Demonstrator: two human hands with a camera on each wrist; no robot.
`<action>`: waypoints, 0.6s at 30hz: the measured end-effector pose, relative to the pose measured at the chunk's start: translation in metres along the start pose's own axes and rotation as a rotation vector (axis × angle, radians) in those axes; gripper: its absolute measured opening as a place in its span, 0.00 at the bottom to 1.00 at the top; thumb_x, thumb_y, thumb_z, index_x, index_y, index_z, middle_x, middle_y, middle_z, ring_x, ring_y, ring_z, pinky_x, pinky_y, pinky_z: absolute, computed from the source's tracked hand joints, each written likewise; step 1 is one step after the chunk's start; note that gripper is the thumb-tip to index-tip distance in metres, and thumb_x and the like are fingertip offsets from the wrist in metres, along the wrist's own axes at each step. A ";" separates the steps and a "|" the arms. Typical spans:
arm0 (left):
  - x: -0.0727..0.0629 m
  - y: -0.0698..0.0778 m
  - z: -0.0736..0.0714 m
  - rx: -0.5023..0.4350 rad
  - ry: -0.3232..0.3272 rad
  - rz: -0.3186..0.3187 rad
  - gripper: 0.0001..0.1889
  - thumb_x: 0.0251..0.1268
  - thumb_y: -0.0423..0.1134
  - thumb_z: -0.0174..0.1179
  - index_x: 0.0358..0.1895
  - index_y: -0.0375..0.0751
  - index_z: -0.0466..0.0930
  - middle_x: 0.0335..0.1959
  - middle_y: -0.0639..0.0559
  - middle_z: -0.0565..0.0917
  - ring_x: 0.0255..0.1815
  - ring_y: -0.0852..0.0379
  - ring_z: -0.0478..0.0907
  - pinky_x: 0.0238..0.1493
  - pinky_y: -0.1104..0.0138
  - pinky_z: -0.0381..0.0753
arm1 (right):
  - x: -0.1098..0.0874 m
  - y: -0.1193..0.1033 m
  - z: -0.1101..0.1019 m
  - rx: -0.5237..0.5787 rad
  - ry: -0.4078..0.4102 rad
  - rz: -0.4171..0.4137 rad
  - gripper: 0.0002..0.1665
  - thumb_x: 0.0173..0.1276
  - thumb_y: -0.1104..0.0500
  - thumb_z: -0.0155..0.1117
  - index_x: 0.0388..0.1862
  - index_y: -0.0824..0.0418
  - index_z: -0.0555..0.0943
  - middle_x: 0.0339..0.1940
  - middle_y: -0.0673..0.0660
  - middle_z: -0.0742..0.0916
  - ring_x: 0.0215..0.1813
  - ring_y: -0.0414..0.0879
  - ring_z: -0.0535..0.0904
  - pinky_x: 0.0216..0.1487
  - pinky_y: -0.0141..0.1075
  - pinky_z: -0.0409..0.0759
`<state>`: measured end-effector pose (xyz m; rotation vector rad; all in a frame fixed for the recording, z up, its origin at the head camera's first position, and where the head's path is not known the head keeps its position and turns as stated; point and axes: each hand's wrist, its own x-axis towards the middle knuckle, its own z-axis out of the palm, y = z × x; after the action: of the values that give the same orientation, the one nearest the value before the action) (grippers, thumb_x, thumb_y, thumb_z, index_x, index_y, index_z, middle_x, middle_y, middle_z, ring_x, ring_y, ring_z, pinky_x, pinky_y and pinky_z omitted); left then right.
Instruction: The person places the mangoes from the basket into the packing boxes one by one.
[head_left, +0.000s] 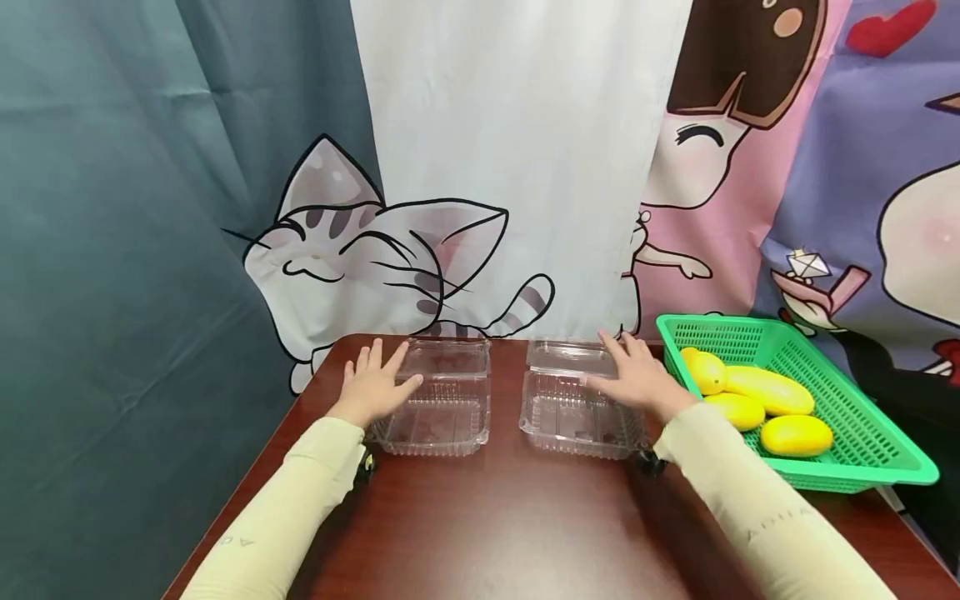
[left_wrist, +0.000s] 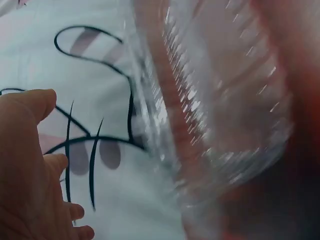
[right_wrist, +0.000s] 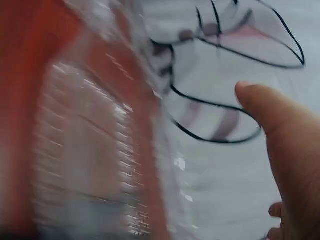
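Observation:
Two clear plastic clamshell boxes stand with raised lids on the table: a left box [head_left: 438, 421] and a right box [head_left: 577, 417]. My left hand [head_left: 375, 387], fingers spread, hovers over the outer side of the left box. Over the right box's outer side is my right hand [head_left: 633, 375], also with fingers spread. Neither hand holds anything. In the left wrist view the left box [left_wrist: 230, 100] looks blurred, with the left hand [left_wrist: 25, 160] apart from it. The right wrist view shows the right box [right_wrist: 90, 150] blurred, and the right hand's thumb [right_wrist: 265, 102] extended.
A green plastic basket [head_left: 877, 417] sits at the right of the brown table [head_left: 487, 533], holding several yellow oblong fruits [head_left: 797, 436]. Behind the table hangs a printed cartoon curtain [head_left: 517, 150]. The table's left edge runs beside the left forearm.

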<state>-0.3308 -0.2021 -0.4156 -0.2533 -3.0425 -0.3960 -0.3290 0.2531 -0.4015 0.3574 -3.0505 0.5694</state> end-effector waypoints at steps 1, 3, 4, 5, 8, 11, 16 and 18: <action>-0.003 0.000 0.005 -0.005 -0.004 0.006 0.43 0.73 0.69 0.42 0.83 0.54 0.46 0.81 0.30 0.40 0.80 0.28 0.36 0.74 0.33 0.38 | -0.005 0.000 0.008 -0.008 0.007 0.005 0.62 0.65 0.23 0.54 0.85 0.51 0.43 0.81 0.75 0.48 0.79 0.76 0.41 0.71 0.73 0.48; -0.010 0.000 0.015 -0.017 -0.022 0.012 0.42 0.73 0.69 0.42 0.83 0.53 0.47 0.81 0.30 0.41 0.81 0.29 0.37 0.74 0.34 0.40 | -0.013 0.001 0.024 -0.023 0.011 0.015 0.63 0.63 0.21 0.54 0.85 0.51 0.44 0.81 0.75 0.47 0.79 0.76 0.40 0.72 0.72 0.44; -0.013 0.000 0.021 -0.019 -0.034 0.015 0.42 0.73 0.69 0.42 0.83 0.52 0.48 0.81 0.30 0.41 0.80 0.29 0.38 0.75 0.34 0.41 | -0.017 0.003 0.032 -0.027 0.011 0.022 0.63 0.63 0.21 0.54 0.85 0.51 0.45 0.81 0.75 0.47 0.79 0.76 0.40 0.72 0.72 0.43; -0.016 -0.001 0.026 -0.027 -0.048 0.015 0.42 0.73 0.69 0.42 0.83 0.52 0.49 0.81 0.30 0.42 0.80 0.28 0.38 0.75 0.34 0.41 | -0.020 0.004 0.039 -0.034 0.012 0.026 0.63 0.63 0.20 0.54 0.85 0.52 0.46 0.81 0.76 0.47 0.79 0.77 0.40 0.72 0.72 0.43; -0.023 -0.004 0.042 -0.039 -0.086 -0.003 0.41 0.74 0.67 0.43 0.82 0.51 0.50 0.81 0.31 0.43 0.80 0.28 0.38 0.74 0.34 0.42 | -0.027 0.012 0.055 -0.055 0.007 0.040 0.64 0.61 0.19 0.53 0.84 0.54 0.50 0.80 0.78 0.49 0.78 0.77 0.42 0.72 0.71 0.44; -0.028 -0.008 0.052 -0.041 -0.077 -0.017 0.39 0.75 0.64 0.45 0.82 0.50 0.53 0.81 0.30 0.45 0.80 0.28 0.40 0.74 0.34 0.43 | -0.031 0.017 0.066 -0.063 0.016 0.041 0.63 0.61 0.19 0.54 0.83 0.55 0.54 0.79 0.78 0.51 0.78 0.77 0.43 0.73 0.70 0.48; -0.030 -0.019 0.053 -0.021 -0.042 -0.018 0.39 0.74 0.64 0.47 0.81 0.48 0.56 0.81 0.29 0.46 0.80 0.27 0.42 0.75 0.37 0.44 | -0.029 0.016 0.073 -0.079 0.046 0.029 0.61 0.61 0.19 0.54 0.82 0.55 0.58 0.79 0.78 0.52 0.79 0.75 0.44 0.73 0.68 0.51; -0.031 -0.027 0.052 -0.012 -0.035 -0.014 0.39 0.74 0.64 0.48 0.80 0.47 0.58 0.80 0.28 0.46 0.79 0.27 0.43 0.76 0.37 0.45 | -0.026 0.013 0.075 -0.086 0.044 0.027 0.61 0.60 0.19 0.54 0.82 0.55 0.59 0.79 0.78 0.53 0.79 0.75 0.44 0.73 0.68 0.51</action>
<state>-0.3069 -0.2191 -0.4750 -0.2418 -3.0783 -0.4159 -0.3044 0.2438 -0.4773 0.2970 -3.0296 0.4393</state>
